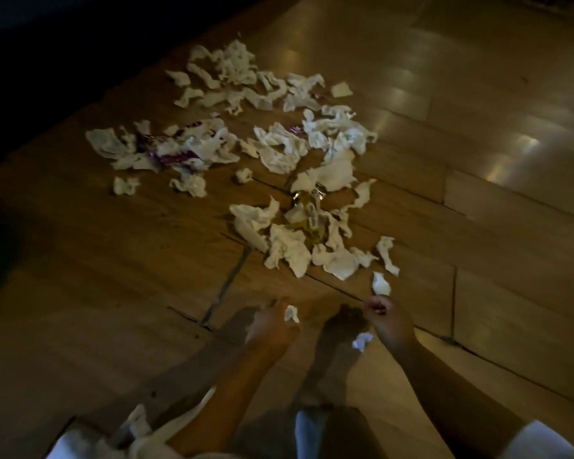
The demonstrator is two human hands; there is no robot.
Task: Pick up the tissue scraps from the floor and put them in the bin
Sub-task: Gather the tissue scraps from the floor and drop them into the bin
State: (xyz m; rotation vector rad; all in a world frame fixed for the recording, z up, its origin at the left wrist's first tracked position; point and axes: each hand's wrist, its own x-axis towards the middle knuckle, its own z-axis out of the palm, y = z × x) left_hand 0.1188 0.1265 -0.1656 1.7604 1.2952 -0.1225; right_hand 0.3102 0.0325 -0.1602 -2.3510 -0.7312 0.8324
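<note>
The wooden floor (80, 293) spreads out under and beyond both my hands, dim near me and glossy with light patches far off past my right hand. Ahead of my hands lies the big scatter of tissue scraps (279, 160), torn white pieces strewn across the boards, the nearest cluster just beyond my fingertips and the farthest well away. Among them, ahead and off to my left, sits a crumpled purple wrapper (173, 157) half buried under tissue. Straight ahead, between the near and middle clusters, is a shiny yellowish wrapper (307, 210), also partly covered.

My left hand (272, 326) hovers low over the floor, fingers curled around a small tissue scrap (291, 313) pinched at its inner edge. My right hand (390, 321) is beside it, a little apart, fingers closed into a loose fist; I cannot tell whether anything is inside. Just beyond my right knuckles, almost touching them, a small white scrap (380, 283) lies on the boards. Another crumpled scrap (362, 341) lies on the floor between my two wrists, closer to the right one.
</note>
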